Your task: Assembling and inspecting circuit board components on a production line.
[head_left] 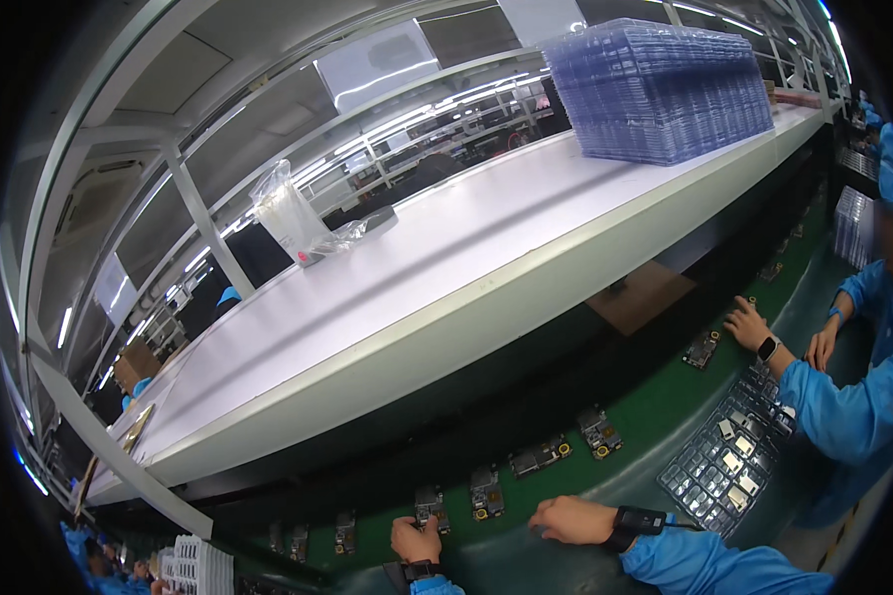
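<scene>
My left hand [416,541] is at the near edge of the green conveyor belt, its fingers closed at the lower end of a small circuit board [429,498]. To its right, my right hand [572,520] hovers at the belt's edge with fingers loosely bent and apart, nothing visible in them. It is nearest a circuit board with a yellow round part [486,493]. Further right along the belt lie two more such boards [541,457] [599,432]. Both my wrists carry dark bands over blue sleeves.
A clear compartment tray [709,466] with several silver-white pieces lies right of my right hand. Beyond it, a co-worker's hand [746,323] reaches over the green belt [655,397]. A white shelf [407,327] overhangs the belt, bearing stacked clear trays [660,94] and a plastic bag [293,218].
</scene>
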The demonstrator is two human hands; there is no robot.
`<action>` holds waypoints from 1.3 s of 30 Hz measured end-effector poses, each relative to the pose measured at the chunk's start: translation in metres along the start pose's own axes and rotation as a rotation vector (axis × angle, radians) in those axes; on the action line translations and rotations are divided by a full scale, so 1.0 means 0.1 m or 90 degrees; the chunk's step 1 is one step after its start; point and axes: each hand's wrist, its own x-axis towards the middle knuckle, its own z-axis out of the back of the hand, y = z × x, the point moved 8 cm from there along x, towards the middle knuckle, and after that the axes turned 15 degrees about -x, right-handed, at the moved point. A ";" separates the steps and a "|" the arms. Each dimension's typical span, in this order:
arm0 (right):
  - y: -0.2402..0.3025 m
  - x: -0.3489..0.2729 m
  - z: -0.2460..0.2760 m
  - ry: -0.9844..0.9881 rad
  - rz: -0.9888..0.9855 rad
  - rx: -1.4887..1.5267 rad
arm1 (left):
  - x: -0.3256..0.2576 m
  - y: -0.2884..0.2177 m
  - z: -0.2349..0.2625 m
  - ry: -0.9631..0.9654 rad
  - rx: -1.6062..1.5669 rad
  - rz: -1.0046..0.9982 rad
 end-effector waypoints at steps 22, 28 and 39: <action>0.73 -0.46 1.64 -0.510 0.002 0.126 | -1.33 -2.29 0.53 0.425 -0.687 -0.147; 0.85 -0.51 1.62 -0.541 0.099 0.013 | -1.36 -2.32 0.65 0.372 -0.745 -0.114; 0.95 -0.59 1.75 -0.603 0.073 -0.070 | -1.37 -2.37 0.82 0.320 -0.610 -0.217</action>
